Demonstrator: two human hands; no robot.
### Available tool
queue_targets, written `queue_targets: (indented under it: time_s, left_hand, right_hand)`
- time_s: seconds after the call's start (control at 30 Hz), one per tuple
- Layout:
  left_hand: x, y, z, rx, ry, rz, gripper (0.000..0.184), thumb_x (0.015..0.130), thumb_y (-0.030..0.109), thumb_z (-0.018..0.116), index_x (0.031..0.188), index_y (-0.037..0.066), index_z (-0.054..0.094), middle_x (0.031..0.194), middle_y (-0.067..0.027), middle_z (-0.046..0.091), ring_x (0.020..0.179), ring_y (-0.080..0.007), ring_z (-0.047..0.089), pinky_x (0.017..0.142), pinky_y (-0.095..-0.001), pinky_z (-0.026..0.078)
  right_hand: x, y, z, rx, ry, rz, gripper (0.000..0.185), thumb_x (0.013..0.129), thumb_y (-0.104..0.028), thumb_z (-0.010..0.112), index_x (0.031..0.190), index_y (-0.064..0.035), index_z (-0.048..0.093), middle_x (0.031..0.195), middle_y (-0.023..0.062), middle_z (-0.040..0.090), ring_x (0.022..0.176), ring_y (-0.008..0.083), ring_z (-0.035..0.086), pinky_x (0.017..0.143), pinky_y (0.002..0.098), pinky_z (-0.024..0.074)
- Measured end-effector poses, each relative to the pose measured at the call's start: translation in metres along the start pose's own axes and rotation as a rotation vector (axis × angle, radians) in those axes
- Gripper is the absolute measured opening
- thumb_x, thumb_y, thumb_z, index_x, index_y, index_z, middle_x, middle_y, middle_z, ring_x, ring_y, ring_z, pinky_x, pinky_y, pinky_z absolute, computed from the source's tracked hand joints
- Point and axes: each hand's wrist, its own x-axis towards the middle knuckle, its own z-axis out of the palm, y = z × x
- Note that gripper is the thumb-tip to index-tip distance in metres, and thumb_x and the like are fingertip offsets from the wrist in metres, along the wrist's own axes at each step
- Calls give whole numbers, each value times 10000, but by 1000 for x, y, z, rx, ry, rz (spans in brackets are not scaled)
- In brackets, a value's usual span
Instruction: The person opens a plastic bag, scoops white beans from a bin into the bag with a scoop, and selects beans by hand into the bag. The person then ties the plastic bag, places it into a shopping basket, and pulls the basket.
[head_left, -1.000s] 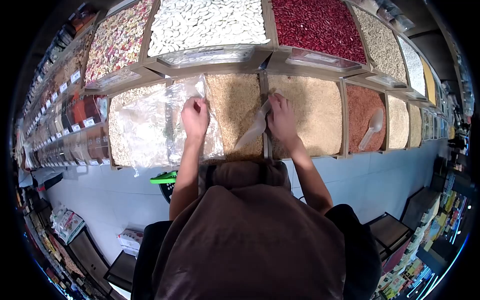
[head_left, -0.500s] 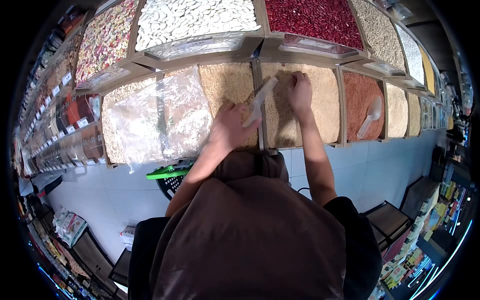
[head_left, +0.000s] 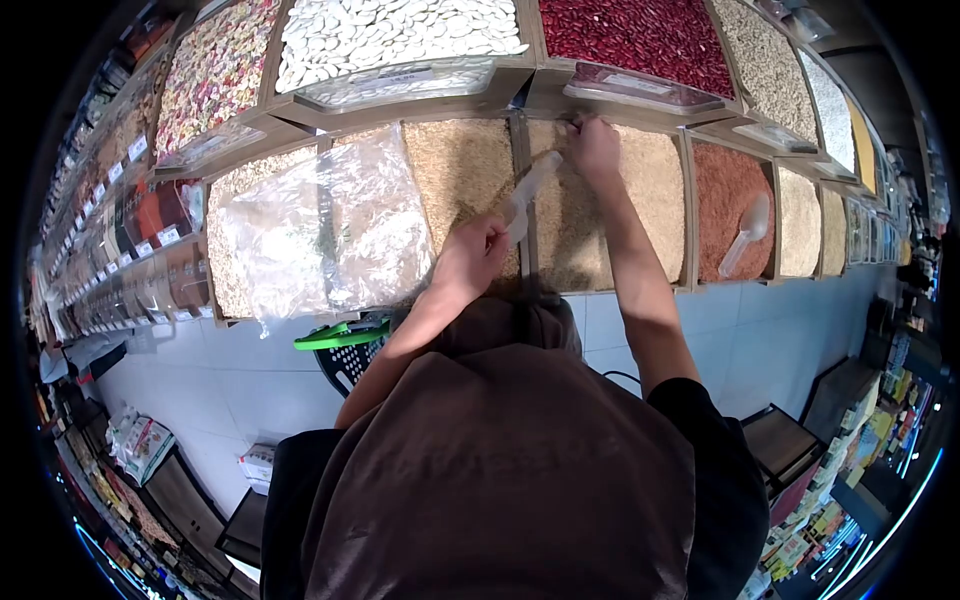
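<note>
My left hand [head_left: 472, 258] is closed, its fingers curled together beside the bowl of a clear plastic scoop [head_left: 535, 183]; whatever they pinch is too small to make out. The scoop lies slantwise over the divider between two grain bins. At the far edge of the tan grain bin [head_left: 645, 215], my right hand [head_left: 595, 150] is pinched, with anything between its fingertips hidden. Golden grain [head_left: 462, 165] fills the bin beyond my left hand. To the left, a crumpled clear plastic bag [head_left: 365, 230] is spread over grain.
Behind stand raised bins of white beans [head_left: 400, 40] and red beans [head_left: 635, 45]. On the right, a second scoop [head_left: 748, 235] rests in reddish-brown grain [head_left: 720, 180]. A black basket with a green handle [head_left: 335, 338] is below the counter on the left.
My right hand has moved farther away, to the bin's back edge. The fingers of my left hand, spread before, have curled together. The scoop's bowl end has shifted slightly away from me.
</note>
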Motion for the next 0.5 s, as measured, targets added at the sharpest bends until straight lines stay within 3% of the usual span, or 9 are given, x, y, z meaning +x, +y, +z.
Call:
queue_targets:
  time_s: [0.07,0.13,0.2,0.27,0.33,0.4,0.5]
  left_hand:
    - [-3,2,-3,-33,60,-3,158,939,104,659,1051,-1,621,899,-165,680,776,-263,679,700,-366,538]
    - [-6,3,-8,-114,57,-11,141,961,103,637,1056,0,617,907,-137,682,797,-222,673,717,-338,530]
    - [-7,-2,-10,-195,52,-22,127,984,101,614,1061,0,614,914,-109,684,817,-181,667,735,-310,523]
    - [-7,-13,-9,-498,25,-105,118,1014,93,575,1079,1,613,934,-49,675,852,-116,629,769,-266,496]
    - [-9,-6,-13,-624,37,-140,117,1012,81,586,1089,-3,612,924,-29,661,839,-95,605,762,-250,479]
    - [-9,-2,-14,-754,45,-161,119,1009,68,596,1100,-8,611,914,-10,647,827,-73,581,755,-234,462]
    - [-12,-8,-16,-863,77,-141,101,1015,67,589,1090,6,621,913,-4,648,834,-65,577,780,-215,442]
  right_hand:
    - [2,5,6,3,-2,-10,178,886,-202,669,895,-33,723,852,227,708,818,406,696,772,481,549]
    - [1,7,7,8,-5,-22,163,882,-182,669,903,-25,707,867,230,706,831,408,693,773,482,546]
    - [-5,9,3,103,156,-157,115,876,-113,657,927,-10,656,909,231,698,861,415,684,779,488,537]
    - [-9,10,-3,106,165,-152,100,885,-93,648,932,-5,635,926,233,694,866,423,675,778,483,534]
    - [-15,12,-8,106,182,-148,86,894,-72,638,936,-1,614,942,234,690,871,431,667,776,478,531]
    - [-19,16,-19,359,9,-83,170,929,-128,633,1016,19,631,912,219,686,853,397,670,763,466,525]
    - [-25,0,-58,502,-14,18,198,950,-154,655,1018,32,646,898,226,698,835,343,698,742,423,540]
